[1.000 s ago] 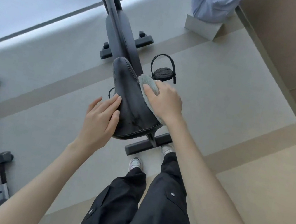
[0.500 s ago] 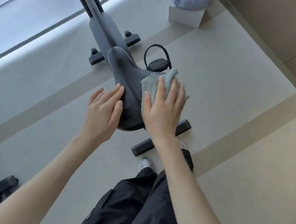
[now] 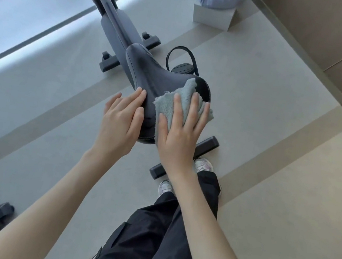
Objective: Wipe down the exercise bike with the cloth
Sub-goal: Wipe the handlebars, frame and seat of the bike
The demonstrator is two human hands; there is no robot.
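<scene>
Two wide-grip hands on one saddle (image 3: pixel 150 72): right hand (image 3: pixel 177 139) presses one cloth (image 3: pixel 164 108), left hand (image 3: pixel 119 125) bare.

I see bare forearms (image 3: pixel 66 191) up to left hand (image 3: pixel 119 121) and right hand (image 3: pixel 178 135). Well below the fingers: loose black trousers (image 3: pixel 148 237), white sneakers (image 3: pixel 202 165) with pinkish marks.

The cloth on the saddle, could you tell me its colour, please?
The cloth is pale blue-green; the head view shows it.
</scene>
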